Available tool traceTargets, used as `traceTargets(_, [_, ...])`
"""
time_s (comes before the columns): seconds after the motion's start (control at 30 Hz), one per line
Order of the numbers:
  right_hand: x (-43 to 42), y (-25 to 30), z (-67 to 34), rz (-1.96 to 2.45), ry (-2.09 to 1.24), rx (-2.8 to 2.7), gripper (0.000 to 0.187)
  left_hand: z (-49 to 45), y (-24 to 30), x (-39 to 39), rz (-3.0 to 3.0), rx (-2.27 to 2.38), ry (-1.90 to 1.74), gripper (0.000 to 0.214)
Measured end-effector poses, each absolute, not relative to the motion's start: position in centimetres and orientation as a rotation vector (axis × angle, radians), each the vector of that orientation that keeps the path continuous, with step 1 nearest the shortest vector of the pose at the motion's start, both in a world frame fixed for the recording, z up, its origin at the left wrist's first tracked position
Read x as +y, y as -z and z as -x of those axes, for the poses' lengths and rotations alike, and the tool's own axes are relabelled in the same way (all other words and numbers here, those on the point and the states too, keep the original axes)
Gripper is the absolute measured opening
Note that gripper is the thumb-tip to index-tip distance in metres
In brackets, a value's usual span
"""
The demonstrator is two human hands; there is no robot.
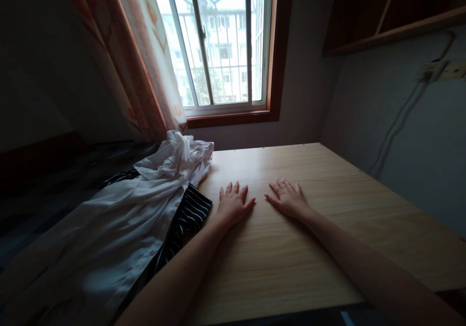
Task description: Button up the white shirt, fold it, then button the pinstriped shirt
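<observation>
My left hand (233, 205) lies palm down with fingers spread on the pale wood table (284, 268). To its right, my right hand (288, 198) rests flat on the same surface, its fingers also spread. Neither hand holds anything. Left of my left hand, a crumpled white garment (145, 204) spreads from the table's edge down toward the lower left. Under it, a black cloth with white stripes (194, 209) shows between the white fabric and my left forearm.
A window (225, 44) with bars outside is beyond the table. Orange floral curtains (127, 59) hang at its left. On the right wall are an open wooden shelf (364, 35) and a socket (433, 71) with a dangling cord (396, 127). A dark bed-like surface (43, 200) lies left.
</observation>
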State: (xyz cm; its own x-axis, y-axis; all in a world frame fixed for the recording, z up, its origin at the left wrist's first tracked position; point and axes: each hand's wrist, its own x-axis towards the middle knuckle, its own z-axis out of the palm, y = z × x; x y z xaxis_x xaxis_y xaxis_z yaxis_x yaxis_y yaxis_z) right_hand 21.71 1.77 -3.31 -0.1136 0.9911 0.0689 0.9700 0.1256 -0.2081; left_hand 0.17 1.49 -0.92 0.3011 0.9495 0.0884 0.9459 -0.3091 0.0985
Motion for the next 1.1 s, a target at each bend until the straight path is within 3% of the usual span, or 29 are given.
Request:
traceTargets(0.33, [1.8, 3.5, -21.8, 1.946, -0.162, -2.193, 0.067, -0.3, 0.8, 1.4, -2.463, 1.835, -0.209, 0.067])
traceTargets(0.5, [1.8, 3.4, -21.8, 1.923, -0.151, -2.192, 0.066, -0.3, 0.6, 0.9, -2.506, 1.924, -0.423, 0.074])
traceTargets(0.77, [1.9, 3.5, -21.9, 1.913, -0.138, -2.194, 0.064, 4.8, -6.8, 3.2, -2.434, 2.448, -0.759, 0.078])
traceTargets(1.0, [1.7, 3.5, -22.0, 1.898, -0.11, -2.222, 0.064, 12.0, -11.8, 7.1, -1.942, 2.768, -0.416, 0.086])
traceTargets(1.1, [1.7, 3.5, -22.0, 1.899, -0.104, -2.217, 0.064, 13.8, -11.6, 7.6, -1.961, 2.744, -0.263, 0.07])
